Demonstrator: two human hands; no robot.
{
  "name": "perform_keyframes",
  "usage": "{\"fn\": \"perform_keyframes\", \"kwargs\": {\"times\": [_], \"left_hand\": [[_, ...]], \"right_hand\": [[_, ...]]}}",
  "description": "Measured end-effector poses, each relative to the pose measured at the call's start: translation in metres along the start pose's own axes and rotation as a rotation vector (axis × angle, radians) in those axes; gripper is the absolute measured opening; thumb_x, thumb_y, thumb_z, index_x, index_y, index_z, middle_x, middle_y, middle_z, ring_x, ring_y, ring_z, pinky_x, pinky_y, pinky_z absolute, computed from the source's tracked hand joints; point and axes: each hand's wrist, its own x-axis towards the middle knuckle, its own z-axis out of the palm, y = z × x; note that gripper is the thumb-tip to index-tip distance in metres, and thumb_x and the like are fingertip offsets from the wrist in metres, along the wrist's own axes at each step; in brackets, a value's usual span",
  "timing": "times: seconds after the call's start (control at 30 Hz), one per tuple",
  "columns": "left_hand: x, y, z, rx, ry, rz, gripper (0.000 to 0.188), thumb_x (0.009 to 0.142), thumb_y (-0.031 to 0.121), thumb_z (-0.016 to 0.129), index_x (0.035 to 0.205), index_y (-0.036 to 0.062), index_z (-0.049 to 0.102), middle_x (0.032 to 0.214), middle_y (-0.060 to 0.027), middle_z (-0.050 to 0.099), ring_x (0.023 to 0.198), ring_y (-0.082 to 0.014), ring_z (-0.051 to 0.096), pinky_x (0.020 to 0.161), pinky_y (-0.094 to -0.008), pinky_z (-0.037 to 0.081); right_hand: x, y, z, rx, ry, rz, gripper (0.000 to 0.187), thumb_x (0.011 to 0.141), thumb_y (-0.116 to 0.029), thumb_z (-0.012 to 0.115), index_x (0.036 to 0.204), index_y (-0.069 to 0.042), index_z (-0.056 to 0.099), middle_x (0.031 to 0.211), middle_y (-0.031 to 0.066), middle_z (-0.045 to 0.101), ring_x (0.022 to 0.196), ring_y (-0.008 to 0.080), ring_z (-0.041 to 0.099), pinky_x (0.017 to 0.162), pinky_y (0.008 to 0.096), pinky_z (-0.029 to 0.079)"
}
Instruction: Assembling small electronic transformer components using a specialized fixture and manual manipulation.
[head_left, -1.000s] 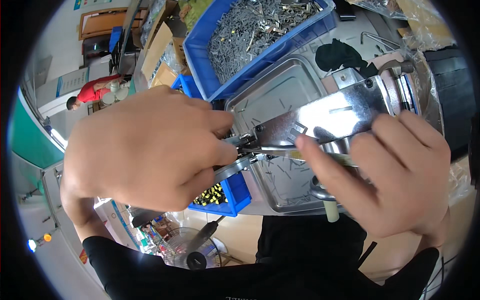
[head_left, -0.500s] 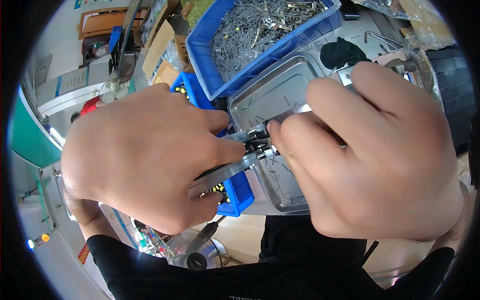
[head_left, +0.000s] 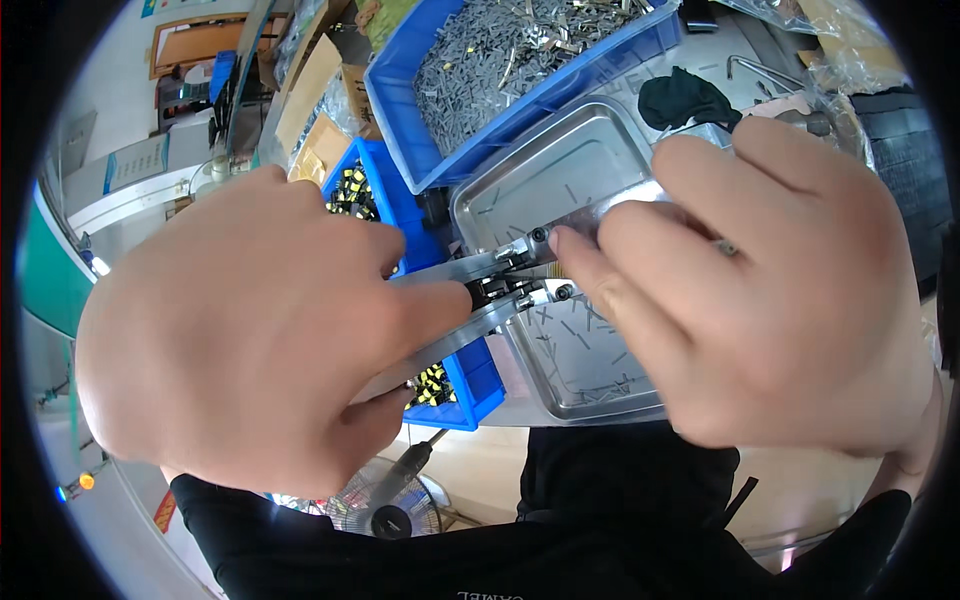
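Observation:
A metal two-armed fixture [head_left: 478,266], with bolts and small black pieces around its middle, spans the gap between my hands above a steel tray. My left hand [head_left: 235,330] closes around its left end, index finger reaching between the two arms to the black pieces. My right hand [head_left: 770,300] is curled over the other end, its thumb and index finger by the bolted joint. Whether a small part is pinched in the right fingers is hidden. Below, the steel tray [head_left: 540,398] holds scattered thin grey pins.
Behind the tray stands a large blue bin [head_left: 548,112] heaped with small grey metal parts. Smaller blue bins [head_left: 482,385] with black-and-yellow pieces sit at left. A black cloth [head_left: 685,100] and a hex key [head_left: 765,75] lie at back right. A fan [head_left: 392,505] stands below.
My left hand has shifted left and slightly down, and my right hand a little to the right. More of the fixture's arms and bolted joint now shows between them.

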Motion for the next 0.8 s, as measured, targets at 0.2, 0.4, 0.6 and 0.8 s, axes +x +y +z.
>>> {"fn": "perform_keyframes", "kwargs": {"times": [0.2, 0.4, 0.6, 0.8], "left_hand": [[0.001, 0.0, 0.001, -0.058, -0.029, -0.058, 0.037, 0.065, 0.02, 0.077, 0.101, 0.0132, 0.072, 0.065, -0.0058, 0.067, 0.05, -0.027, 0.062, 0.047, -0.0403, 0.043], [0.001, 0.002, 0.001, -0.062, -0.068, -0.092, 0.036, 0.065, 0.02, 0.075, 0.1, 0.0131, 0.072, 0.065, -0.0068, 0.067, 0.052, -0.0267, 0.064, 0.047, -0.0396, 0.043], [-0.009, 0.006, 0.003, -0.061, 0.049, -0.046, 0.037, 0.065, 0.022, 0.076, 0.099, 0.0092, 0.074, 0.079, -0.0107, 0.068, 0.055, -0.0271, 0.066, 0.047, -0.0386, 0.046], [0.021, -0.018, -0.001, -0.126, -0.066, 0.034, 0.03, 0.071, 0.023, 0.073, 0.096, 0.0073, 0.075, 0.092, -0.0133, 0.068, 0.059, -0.0278, 0.068, 0.05, -0.0381, 0.049]], "right_hand": [[0.035, 0.011, 0.01, 0.007, -0.028, -0.015, 0.029, 0.07, -0.011, 0.079, 0.097, -0.002, 0.077, 0.079, 0.0033, 0.057, 0.073, 0.0192, 0.055, 0.054, 0.0308, 0.039], [0.025, 0.011, 0.013, -0.24, 0.038, -0.11, 0.029, 0.073, -0.01, 0.081, 0.101, -0.004, 0.078, 0.083, 0.0031, 0.06, 0.074, 0.0178, 0.055, 0.055, 0.03, 0.039], [0.026, 0.007, -0.009, -0.219, -0.047, -0.159, 0.032, 0.071, -0.009, 0.083, 0.102, -0.004, 0.079, 0.087, 0.0039, 0.063, 0.071, 0.0181, 0.052, 0.055, 0.0297, 0.038], [0.018, -0.004, -0.018, -0.212, -0.099, -0.058, 0.038, 0.07, -0.008, 0.081, 0.108, -0.005, 0.078, 0.087, 0.0036, 0.061, 0.071, 0.0179, 0.052, 0.055, 0.0291, 0.039]]}}
